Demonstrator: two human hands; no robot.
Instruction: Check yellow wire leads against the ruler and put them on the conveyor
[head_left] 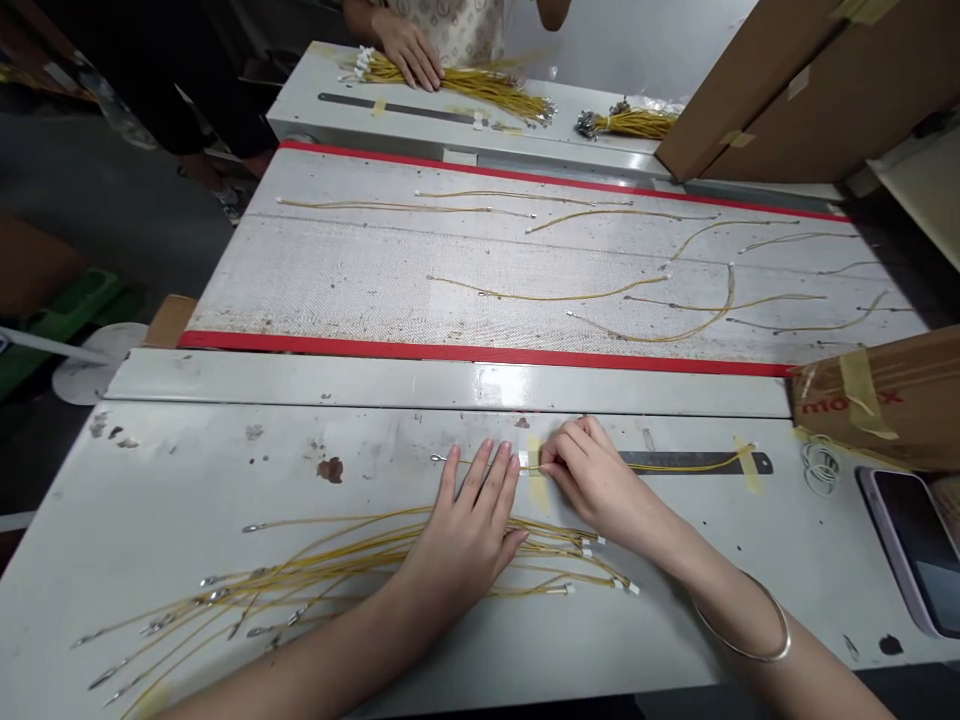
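My left hand (469, 525) lies flat on the grey table (225, 480), fingers stretched out over a single yellow wire (679, 467) that runs along a dark metal ruler (694, 462). My right hand (592, 480) pinches that wire at a small white connector (523, 459) beside a strip of yellow tape. A loose bundle of yellow wires (315, 575) with metal terminals and white connectors lies under my left wrist and spreads to the lower left.
A conveyor belt (337, 270) with red edges carries several single yellow wires. Across it, another person's hand (411, 52) rests on a wire bundle. Cardboard boxes (885, 395) stand at right, with a phone (911, 545) and rubber bands (821, 467) nearby.
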